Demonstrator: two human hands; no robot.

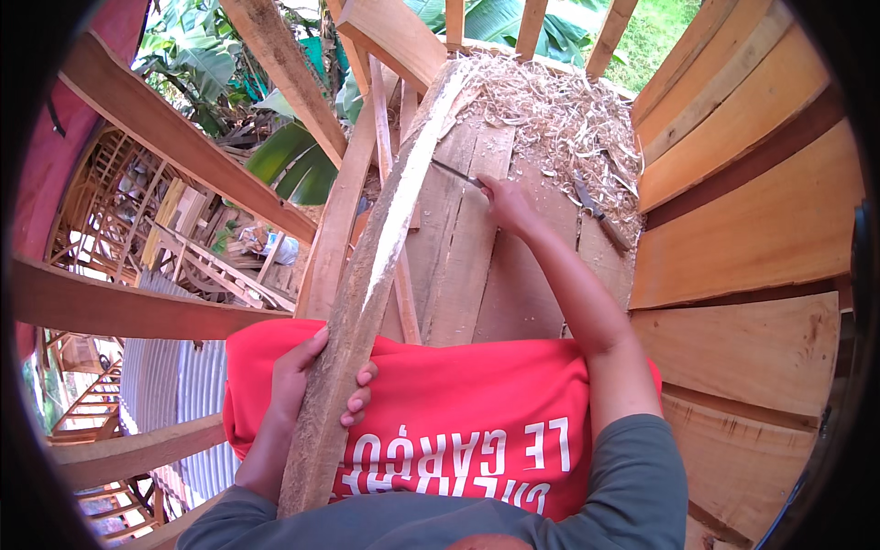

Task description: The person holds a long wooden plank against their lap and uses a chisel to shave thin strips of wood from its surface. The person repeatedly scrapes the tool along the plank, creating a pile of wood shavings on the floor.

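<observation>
My left hand grips a long rough wooden plank near its lower end, over my red shirt. The plank runs up and away toward a heap of wood shavings. One face of it is freshly cut and pale. My right hand reaches forward and holds a thin dark blade whose tip lies against the plank's right edge, above a floor of wide boards.
Another dark tool lies on the boards by the shavings. A curved wall of planks rises at right. Wooden beams cross at left, with corrugated metal sheets and green plants beyond.
</observation>
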